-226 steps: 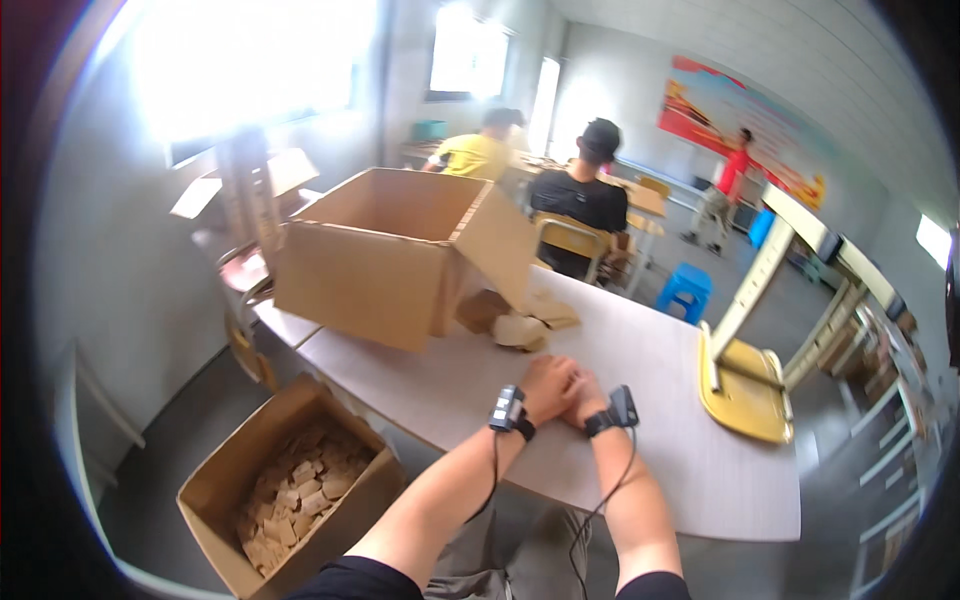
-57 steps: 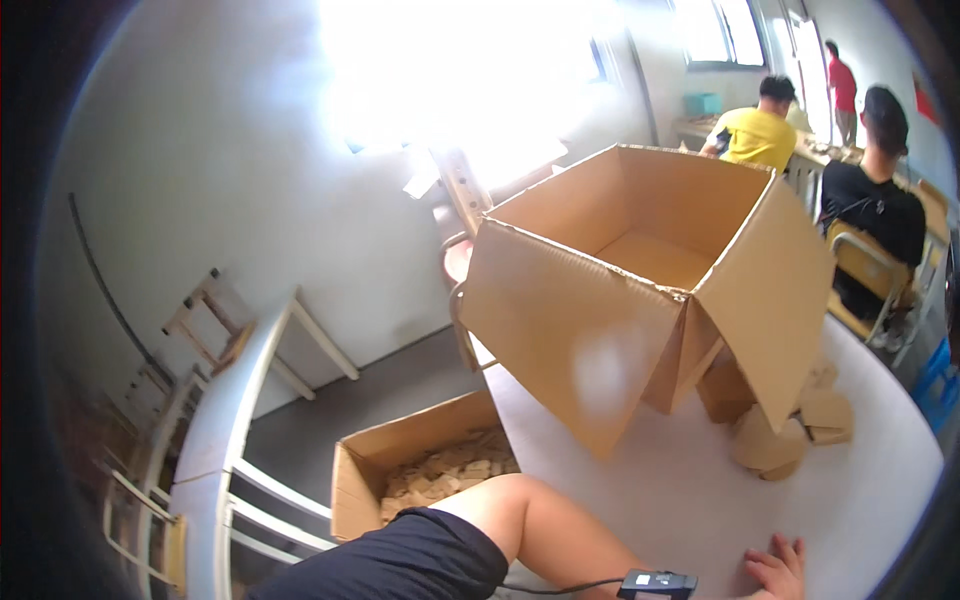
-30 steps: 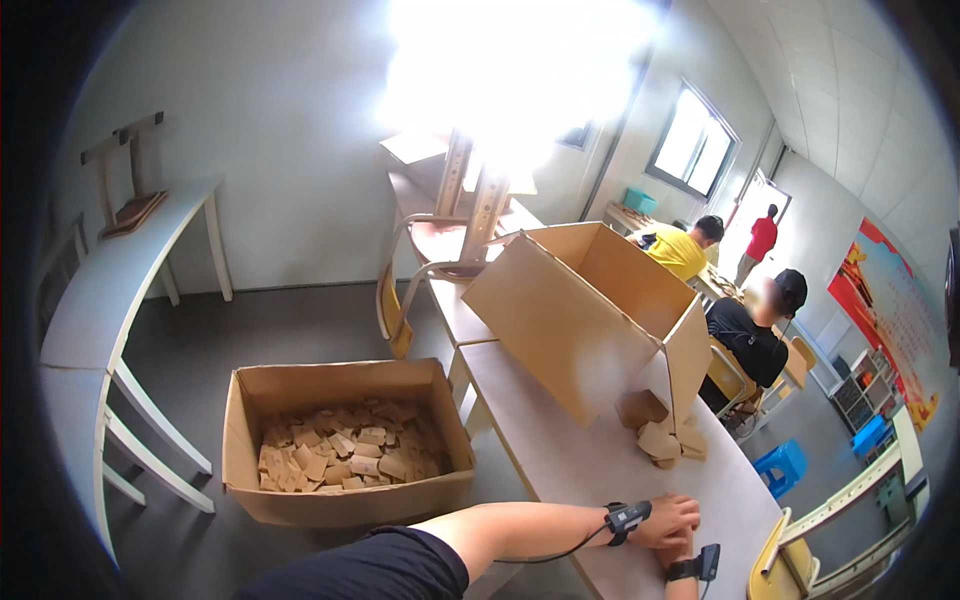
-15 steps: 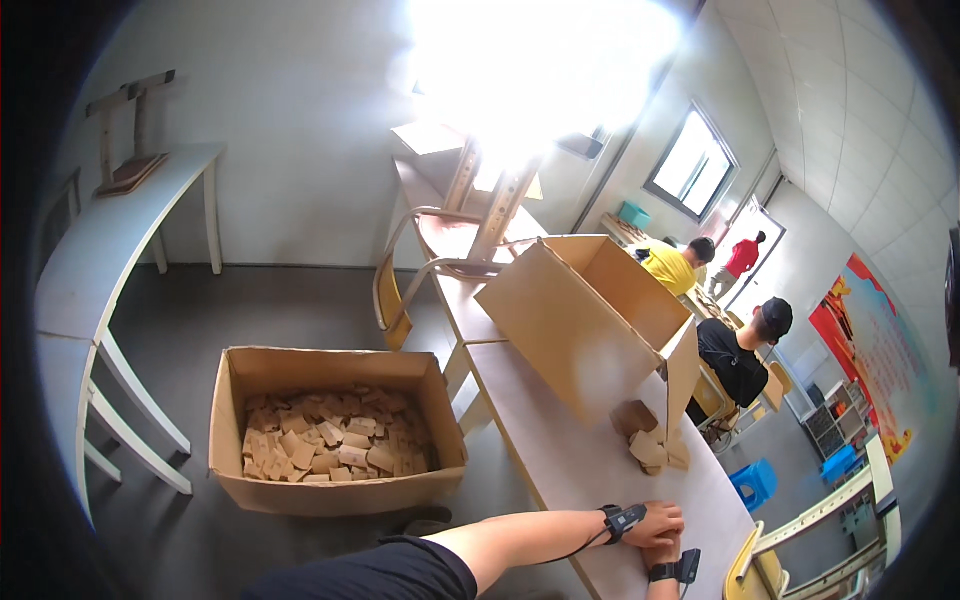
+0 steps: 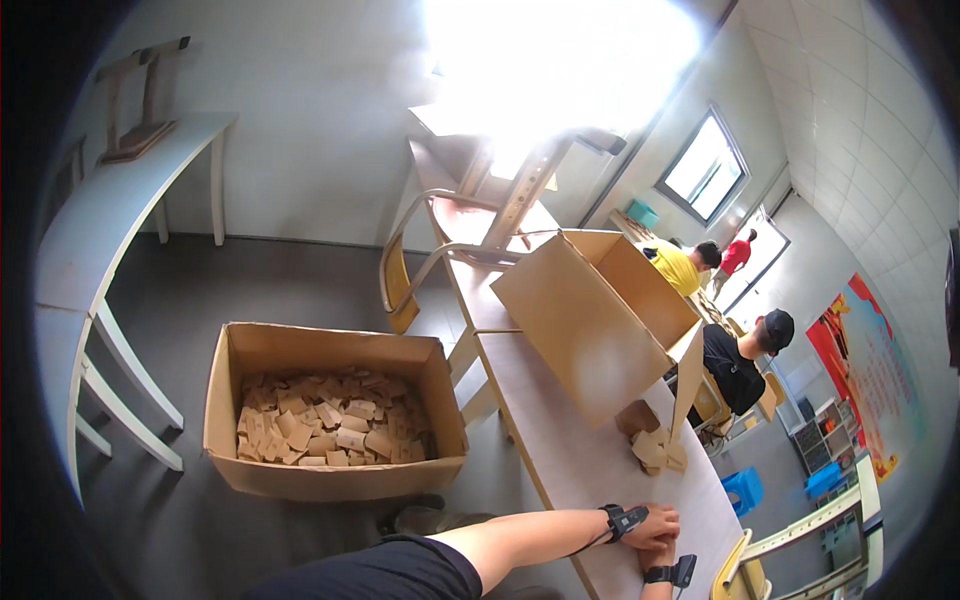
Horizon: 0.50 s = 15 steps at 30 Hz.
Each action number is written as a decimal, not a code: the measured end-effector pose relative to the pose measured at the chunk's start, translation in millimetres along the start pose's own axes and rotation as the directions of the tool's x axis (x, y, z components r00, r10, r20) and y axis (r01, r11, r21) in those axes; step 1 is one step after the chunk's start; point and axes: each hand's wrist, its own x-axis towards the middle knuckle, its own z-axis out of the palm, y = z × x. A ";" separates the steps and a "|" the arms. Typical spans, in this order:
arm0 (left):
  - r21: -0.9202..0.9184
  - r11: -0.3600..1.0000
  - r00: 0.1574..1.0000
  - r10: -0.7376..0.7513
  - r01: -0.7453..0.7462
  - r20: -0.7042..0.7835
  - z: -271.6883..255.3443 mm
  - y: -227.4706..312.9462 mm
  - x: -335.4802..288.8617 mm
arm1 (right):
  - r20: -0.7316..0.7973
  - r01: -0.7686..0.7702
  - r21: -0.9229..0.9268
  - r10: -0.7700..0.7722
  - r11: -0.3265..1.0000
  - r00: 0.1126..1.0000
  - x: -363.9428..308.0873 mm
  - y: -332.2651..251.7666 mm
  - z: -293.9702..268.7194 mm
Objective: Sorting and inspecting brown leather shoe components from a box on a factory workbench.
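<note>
My left hand point(image 5: 655, 525) rests near the table's front end, its back up and fingers curled together over my right hand. A black device is strapped on its wrist. Whether anything lies within those fingers is hidden. My right hand point(image 5: 657, 555) lies partly under the left one, also with a black wrist device; its fingers do not show. Both hands are on the long pale table point(image 5: 560, 455). A short way beyond them lies a small pile of brown cardboard pieces point(image 5: 655, 450), next to a large open cardboard box point(image 5: 590, 320) tilted on its side.
On the floor to the left stands a cardboard box point(image 5: 330, 480) full of small cardboard pieces point(image 5: 330, 420). A chair point(image 5: 480, 245) is upturned on the far table. A white table point(image 5: 150, 190) runs along the left. Blue stools point(image 5: 742, 490) and seated people point(image 5: 735, 365) are at right.
The view has shifted slightly, and more of a shoe shows beside the floor box. My hands stay together in the same place on the table.
</note>
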 end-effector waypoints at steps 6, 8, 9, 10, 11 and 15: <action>-0.006 1.000 1.000 0.007 -0.007 0.006 1.6 -0.4 -0.9 | 0.001 -0.012 -0.008 0.012 1.000 1.000 -5.0 -0.6 -2.1; -0.005 1.000 1.000 0.005 -0.005 0.007 1.0 0.0 -1.5 | 0.001 -0.018 -0.006 0.018 1.000 1.000 -6.3 -1.5 -3.4; -0.012 1.000 1.000 0.000 0.000 0.019 0.5 0.0 -2.8 | 0.001 -0.022 -0.004 0.022 1.000 1.000 -7.7 -2.2 -3.3; -0.019 1.000 1.000 0.000 0.001 0.032 -0.8 0.3 -2.5 | -0.001 -0.031 -0.001 0.031 1.000 1.000 -9.7 -2.4 -4.0; -0.020 1.000 1.000 0.008 -0.008 0.029 -1.4 1.4 -1.7 | -0.003 -0.038 -0.001 0.038 0.999 0.999 -11.0 -2.7 -4.3; -0.019 1.000 0.998 -0.021 0.022 0.054 0.0 0.7 -2.6 | -0.007 -0.057 0.003 0.057 0.998 0.998 -11.8 -11.2 -7.1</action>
